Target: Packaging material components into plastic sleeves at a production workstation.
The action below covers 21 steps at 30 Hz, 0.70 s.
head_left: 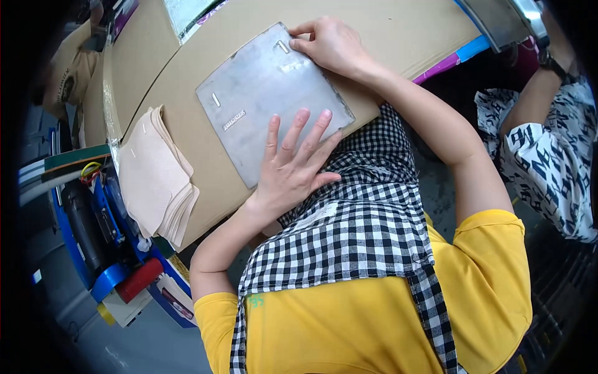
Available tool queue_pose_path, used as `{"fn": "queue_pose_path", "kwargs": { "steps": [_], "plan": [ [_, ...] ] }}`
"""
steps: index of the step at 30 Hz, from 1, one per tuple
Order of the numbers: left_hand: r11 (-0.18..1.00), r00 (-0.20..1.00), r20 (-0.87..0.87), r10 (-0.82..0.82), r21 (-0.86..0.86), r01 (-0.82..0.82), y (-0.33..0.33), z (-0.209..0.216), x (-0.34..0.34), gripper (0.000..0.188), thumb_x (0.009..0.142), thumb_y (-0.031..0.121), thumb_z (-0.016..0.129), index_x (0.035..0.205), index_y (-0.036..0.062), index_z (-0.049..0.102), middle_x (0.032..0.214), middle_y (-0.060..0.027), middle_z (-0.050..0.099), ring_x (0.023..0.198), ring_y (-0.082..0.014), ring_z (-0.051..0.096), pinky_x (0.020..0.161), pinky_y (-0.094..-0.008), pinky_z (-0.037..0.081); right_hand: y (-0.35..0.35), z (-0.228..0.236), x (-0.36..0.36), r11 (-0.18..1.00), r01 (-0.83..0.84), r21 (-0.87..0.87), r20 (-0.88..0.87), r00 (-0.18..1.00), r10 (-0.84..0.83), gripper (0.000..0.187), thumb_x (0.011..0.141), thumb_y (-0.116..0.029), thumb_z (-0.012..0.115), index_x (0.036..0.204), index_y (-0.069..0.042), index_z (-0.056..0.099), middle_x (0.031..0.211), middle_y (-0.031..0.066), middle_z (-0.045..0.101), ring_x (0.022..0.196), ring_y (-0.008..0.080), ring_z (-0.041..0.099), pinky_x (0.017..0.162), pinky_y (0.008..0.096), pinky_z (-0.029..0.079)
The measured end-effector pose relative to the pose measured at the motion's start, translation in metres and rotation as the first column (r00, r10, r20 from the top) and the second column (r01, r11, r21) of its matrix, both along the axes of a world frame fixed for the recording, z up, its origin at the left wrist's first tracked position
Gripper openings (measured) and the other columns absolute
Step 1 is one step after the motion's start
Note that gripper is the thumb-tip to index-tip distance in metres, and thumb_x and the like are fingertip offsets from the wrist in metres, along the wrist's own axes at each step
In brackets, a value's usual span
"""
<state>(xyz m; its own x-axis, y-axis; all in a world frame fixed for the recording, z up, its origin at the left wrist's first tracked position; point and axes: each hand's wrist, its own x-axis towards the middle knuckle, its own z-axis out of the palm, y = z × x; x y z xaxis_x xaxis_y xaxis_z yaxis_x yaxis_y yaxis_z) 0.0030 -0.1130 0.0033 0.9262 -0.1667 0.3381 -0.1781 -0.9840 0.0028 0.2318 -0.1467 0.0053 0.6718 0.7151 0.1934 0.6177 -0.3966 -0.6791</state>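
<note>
A square grey metal plate (268, 93) with small slots lies on a brown cardboard-covered table (386, 31). My left hand (293, 165) rests flat on the plate's near edge, fingers spread, holding nothing. My right hand (330, 43) presses its fingertips on the plate's far corner beside a slot. A black-and-white checked apron (355, 218) hangs over my yellow shirt just below the plate.
A stack of beige fabric pieces (156, 174) lies at the table's left edge. Blue and red equipment (118, 249) stands below it on the left. Another person in a patterned black-and-white top (548, 143) sits at the right. A metal machine part (498, 19) is at top right.
</note>
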Motion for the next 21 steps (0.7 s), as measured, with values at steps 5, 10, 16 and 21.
{"fn": "queue_pose_path", "kwargs": {
  "steps": [5,10,16,21],
  "plan": [
    [0.999,0.997,-0.051,0.051,0.002,-0.051,-0.007,-0.002,0.0,0.057,0.092,0.056,0.038,0.13,0.0173,0.056,0.151,-0.0099,0.033,0.143,-0.0328,0.019,0.118,-0.0529,0.005,0.004,-0.002,-0.001,1.0,-0.025,0.005,0.013,1.0,0.025,0.029,0.085,-0.026,0.064,0.108,-0.009,0.072,0.076,0.009,0.069,0.06,0.017,0.063,0.058,0.0285,0.053],
    [0.984,0.997,-0.061,0.046,-0.172,-0.056,-0.01,-0.002,0.001,0.057,0.09,0.052,0.045,0.129,0.011,0.055,0.151,-0.0119,0.032,0.143,-0.0323,0.02,0.117,-0.054,0.005,0.001,-0.002,-0.003,1.0,-0.024,0.01,0.005,1.0,0.024,0.029,0.085,-0.026,0.064,0.108,-0.009,0.072,0.076,0.0092,0.069,0.059,0.0168,0.063,0.057,0.0279,0.053],
    [0.97,0.994,-0.111,0.014,-0.242,-0.041,-0.006,0.001,0.004,0.057,0.089,0.05,0.049,0.129,0.0096,0.054,0.151,-0.015,0.032,0.143,-0.0333,0.02,0.117,-0.0539,0.006,0.003,0.006,-0.004,0.999,0.007,-0.031,-0.035,0.999,-0.008,0.03,0.085,-0.027,0.063,0.108,-0.009,0.072,0.078,0.011,0.07,0.064,0.0213,0.066,0.062,0.033,0.054],
    [0.972,0.994,-0.112,0.004,-0.233,-0.03,-0.004,-0.004,0.004,0.057,0.09,0.051,0.048,0.13,0.011,0.055,0.15,-0.0157,0.032,0.142,-0.0345,0.021,0.118,-0.052,0.006,0.004,0.005,-0.005,0.999,0.002,-0.047,0.051,0.999,0.001,0.029,0.085,-0.027,0.062,0.104,-0.008,0.071,0.078,0.0121,0.071,0.066,0.0258,0.068,0.064,0.037,0.054]
  ]
}}
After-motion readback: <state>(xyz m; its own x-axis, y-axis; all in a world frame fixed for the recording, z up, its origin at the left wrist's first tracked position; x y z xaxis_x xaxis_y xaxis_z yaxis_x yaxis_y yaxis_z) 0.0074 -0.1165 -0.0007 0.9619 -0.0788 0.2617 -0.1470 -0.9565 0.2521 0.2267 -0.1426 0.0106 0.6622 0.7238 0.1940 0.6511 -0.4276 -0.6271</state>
